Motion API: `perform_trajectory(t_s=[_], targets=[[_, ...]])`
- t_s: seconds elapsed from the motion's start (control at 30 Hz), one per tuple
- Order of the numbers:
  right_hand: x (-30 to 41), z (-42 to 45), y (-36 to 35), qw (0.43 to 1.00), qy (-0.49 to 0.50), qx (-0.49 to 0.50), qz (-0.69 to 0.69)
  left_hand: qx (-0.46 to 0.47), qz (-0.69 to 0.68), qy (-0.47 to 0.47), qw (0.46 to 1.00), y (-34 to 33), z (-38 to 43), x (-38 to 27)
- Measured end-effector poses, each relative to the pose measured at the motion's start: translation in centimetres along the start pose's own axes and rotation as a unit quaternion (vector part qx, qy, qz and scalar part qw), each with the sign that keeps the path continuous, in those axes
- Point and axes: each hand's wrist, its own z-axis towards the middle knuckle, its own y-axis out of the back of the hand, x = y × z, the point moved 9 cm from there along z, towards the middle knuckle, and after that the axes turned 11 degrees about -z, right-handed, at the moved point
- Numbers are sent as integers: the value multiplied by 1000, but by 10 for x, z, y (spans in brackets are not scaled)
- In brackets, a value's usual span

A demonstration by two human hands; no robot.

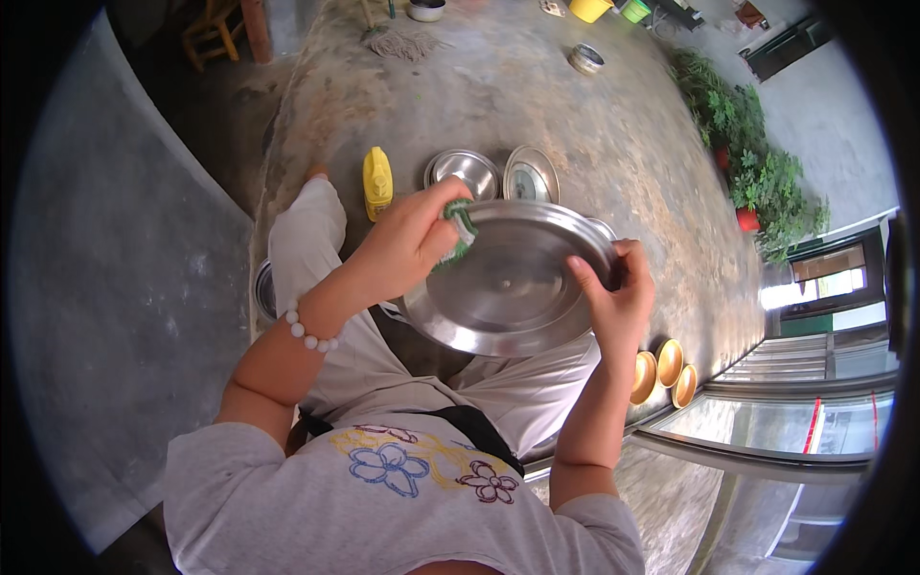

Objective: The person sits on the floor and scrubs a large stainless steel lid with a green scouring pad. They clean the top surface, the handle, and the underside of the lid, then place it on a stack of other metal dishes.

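Note:
In front of my lap a large round stainless-steel pan lid or shallow basin (503, 284) is held up at a tilt. My right hand (622, 295) grips its right rim, with the thumb on the face turned towards me. A green and white cloth (460, 228) is bunched in my left hand (413, 248), touching the metal near the upper left rim. Beyond it on the floor stand a steel bowl (467, 172) and a round lid with a glass middle (530, 175). A yellow plastic bottle (377, 183) is to their left.
A metal pot (586, 59), a mop head (402, 43) and a yellow bucket (591, 8) are farther off. Several golden bowls (670, 364) sit at right, near sliding glass doors (776, 424). Potted plants (762, 172) line the far right wall. Another steel vessel (265, 290) lies by my left leg.

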Motion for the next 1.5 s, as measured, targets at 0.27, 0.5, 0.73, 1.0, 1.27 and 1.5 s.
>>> perform_trajectory(t_s=[0.27, 0.5, 0.73, 1.0, 1.27, 1.5], targets=[[76, -9, -42, 942, 238, 85, -219, 98, 211, -141, 962, -48, 6, -30], [48, -8, -32, 978, 141, 37, -151, 109, 186, -115, 970, -41, 4, -13], [69, -6, 0, 977, 97, -68, -174, 68, 132, -86, 985, -19, 8, -33], [98, -7, 3, 984, 97, -79, -123, 48, 237, -233, 942, -33, 21, -99], [102, -9, -11, 979, 150, -76, -117, 97, 228, -220, 944, -56, 23, -86], [81, -8, -8, 988, 114, -9, -108, 199, 4, 6, 980, -56, 26, -32]])
